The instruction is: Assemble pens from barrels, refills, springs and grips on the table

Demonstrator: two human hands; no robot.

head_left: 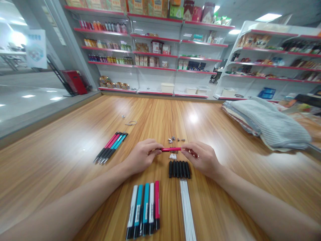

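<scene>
- Left hand (144, 156): fingers pinched on the dark end of a pink pen barrel (171, 149).
- Right hand (203, 159): fingers clamped on its other end; barrel lay crosswise between both hands, in front of the wearer.
- Small metal pieces (172, 139) sat just beyond the barrel, white bits (173, 156) just nearer.
- Nearer still on the counter (213, 127): a row of black grips (179, 169), then slim white rods (187, 211).
- Left of the rods: white, blue and pink barrels (145, 207), side by side.
- Far left: pink and blue pens (110, 147), slanted together.
- Right: folded cloth (268, 120).
</scene>
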